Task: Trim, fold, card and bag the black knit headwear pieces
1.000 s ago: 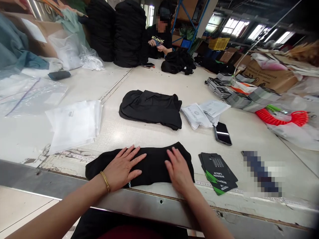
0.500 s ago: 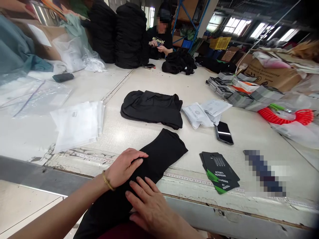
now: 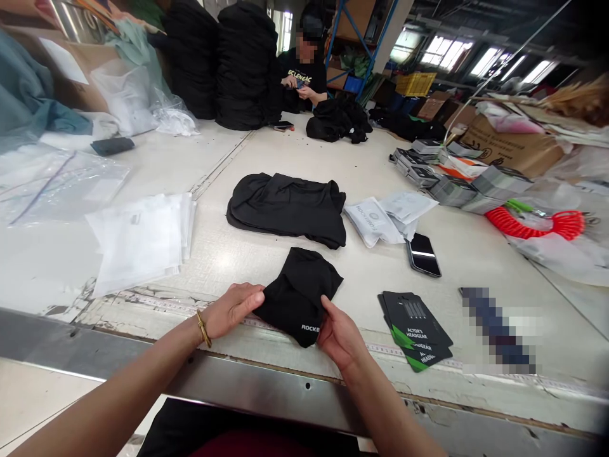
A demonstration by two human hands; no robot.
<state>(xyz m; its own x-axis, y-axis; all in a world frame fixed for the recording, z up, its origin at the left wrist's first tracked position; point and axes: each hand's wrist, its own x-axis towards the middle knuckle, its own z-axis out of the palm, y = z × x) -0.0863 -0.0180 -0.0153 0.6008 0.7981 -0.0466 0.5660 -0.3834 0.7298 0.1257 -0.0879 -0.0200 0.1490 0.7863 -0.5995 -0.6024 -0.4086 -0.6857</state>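
Note:
A piece of black stretchy fabric headgear (image 3: 302, 285) lies folded over on itself near the table's front edge, with white "ROCKB" lettering showing at its lower right. My left hand (image 3: 233, 309) grips its left corner, thumb on top and fingers partly hidden. At the right edge, my right hand (image 3: 341, 334) pinches the cloth beside the lettering, its fingers tucked underneath. Just beyond is a flat pile of similar black headgear (image 3: 288, 209). Several black and green cards (image 3: 415, 330) reading "ACTOR'S HEADGEAR" are fanned out to the right.
White translucent bags (image 3: 143, 241) lie at left, and printed filled pouches (image 3: 373, 221) at right beside a phone (image 3: 423, 255). Boxed card stacks (image 3: 457, 187) and a red coiled hose (image 3: 533, 222) sit farther right. Across the table sits a person (image 3: 304, 73) near tall black fabric stacks (image 3: 246, 66).
The near end of the black headgear has been folded up onto the table, exposing the lettering. My hands have gone from lying flat on it to holding its two sides.

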